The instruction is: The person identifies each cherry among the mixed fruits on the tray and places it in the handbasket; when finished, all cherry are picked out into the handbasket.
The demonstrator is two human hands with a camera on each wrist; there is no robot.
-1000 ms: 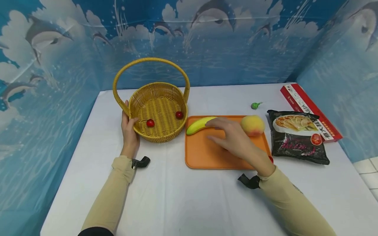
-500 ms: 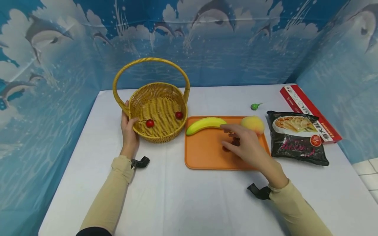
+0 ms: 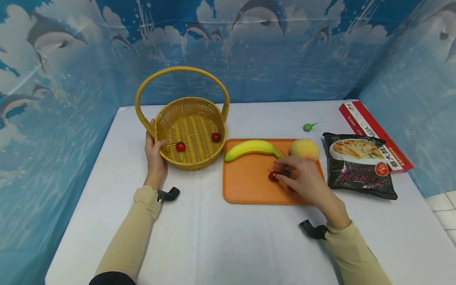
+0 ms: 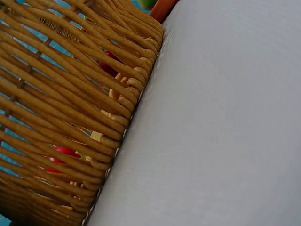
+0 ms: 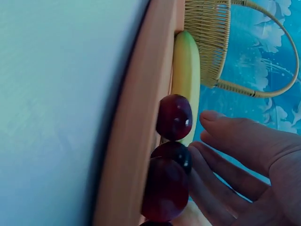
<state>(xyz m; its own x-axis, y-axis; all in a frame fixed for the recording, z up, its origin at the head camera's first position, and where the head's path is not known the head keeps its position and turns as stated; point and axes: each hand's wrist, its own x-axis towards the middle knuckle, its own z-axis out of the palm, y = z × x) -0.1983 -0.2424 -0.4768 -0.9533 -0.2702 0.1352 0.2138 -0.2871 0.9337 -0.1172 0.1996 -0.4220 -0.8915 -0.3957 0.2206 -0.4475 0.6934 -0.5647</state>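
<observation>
Sitting beside right hand (image 3: 303,178), cherries (image 3: 273,176) leave room at tray's edge (image 3: 246,202)

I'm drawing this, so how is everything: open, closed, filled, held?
Basket: open, held, two cherries inside
Tray: flat, partly covered
Banana: unpeeled, lying on the tray
Peach: unpeeled where it shows
Bag: plump, looks sealed
Box: part hidden, can't tell if closed
Left fingers: holding the basket
Right fingers: loosely bent, by more cherries
</observation>
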